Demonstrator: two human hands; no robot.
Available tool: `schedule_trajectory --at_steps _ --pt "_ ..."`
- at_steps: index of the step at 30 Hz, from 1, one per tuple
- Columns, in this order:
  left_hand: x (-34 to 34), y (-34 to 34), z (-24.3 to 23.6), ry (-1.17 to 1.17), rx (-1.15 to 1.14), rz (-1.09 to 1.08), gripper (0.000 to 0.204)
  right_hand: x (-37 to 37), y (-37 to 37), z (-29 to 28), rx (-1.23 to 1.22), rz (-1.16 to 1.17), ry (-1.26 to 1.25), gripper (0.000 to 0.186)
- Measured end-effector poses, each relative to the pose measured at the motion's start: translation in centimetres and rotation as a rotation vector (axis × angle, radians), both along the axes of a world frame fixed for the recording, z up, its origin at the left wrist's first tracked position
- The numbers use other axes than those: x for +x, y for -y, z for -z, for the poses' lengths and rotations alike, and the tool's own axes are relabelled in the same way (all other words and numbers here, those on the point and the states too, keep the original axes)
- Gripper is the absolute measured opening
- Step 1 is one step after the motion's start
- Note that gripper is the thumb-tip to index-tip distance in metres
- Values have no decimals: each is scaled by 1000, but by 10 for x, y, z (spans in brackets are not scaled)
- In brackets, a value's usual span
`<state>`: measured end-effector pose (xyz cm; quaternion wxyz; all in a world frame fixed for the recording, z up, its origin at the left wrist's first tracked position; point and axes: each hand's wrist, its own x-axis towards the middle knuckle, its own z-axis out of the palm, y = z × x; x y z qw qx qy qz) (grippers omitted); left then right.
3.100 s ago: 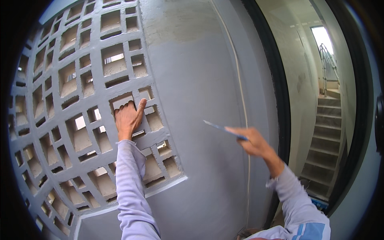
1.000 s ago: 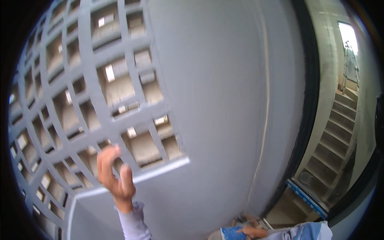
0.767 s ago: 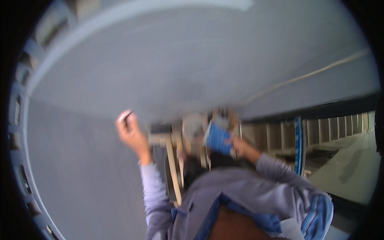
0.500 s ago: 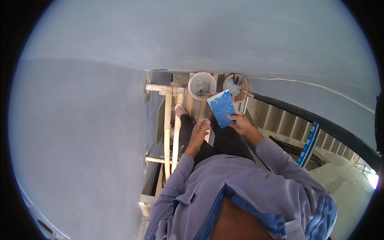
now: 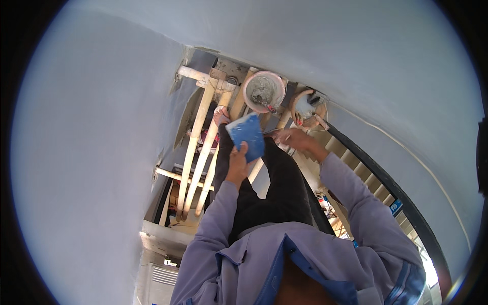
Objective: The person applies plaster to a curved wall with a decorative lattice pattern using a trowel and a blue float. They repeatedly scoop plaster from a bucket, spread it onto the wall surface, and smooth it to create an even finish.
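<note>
A blue rectangular putty board [image 5: 246,136], with pale residue along its far edge and specks on its face, is in my left hand [image 5: 237,165]. The thumb lies over the near edge of the board, while the other fingers are hidden beneath it. Just right of the board, my right hand [image 5: 297,140] is held over my leg with its fingers stretched out to the left, slightly blurred, and nothing visible in them. Beyond both hands stands a pinkish bucket [image 5: 264,91] of grey, wet-looking paste.
Right of the bucket sits a brownish pail [image 5: 307,109] with whitish liquid and a tool inside. Light poles [image 5: 195,147] form the platform under my feet, with gaps between them. Grey walls [image 5: 91,152] enclose the left and far sides. A dark railing [image 5: 378,173] borders stairs on the right.
The putty board has passed from my right hand to my left and shifted leftward. My right hand has let go. The view has turned and leaned, showing more of the platform and my legs.
</note>
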<state>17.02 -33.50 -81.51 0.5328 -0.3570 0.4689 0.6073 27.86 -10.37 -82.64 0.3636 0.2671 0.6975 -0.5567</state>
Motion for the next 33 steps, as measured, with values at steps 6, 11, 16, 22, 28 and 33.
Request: schedule_trajectory --at_steps 6,11,16,22,28,33 --pt "3 16 66 -199 -57 -34 24 1 -25 122 589 -119 -26 25" --pt "7 -1 134 -467 -81 163 22 -2 -8 234 628 -112 -70 24" --pt "7 -1 188 -553 -196 468 28 -32 10 297 880 -280 -3 21" --pt "4 -7 206 -596 -234 646 39 -41 16 333 826 -493 144 23" --pt "-2 -5 205 -672 -289 695 42 -38 -7 319 739 -356 113 30" --pt "-11 -9 205 -621 -237 704 37 -24 -41 321 655 -240 73 31"
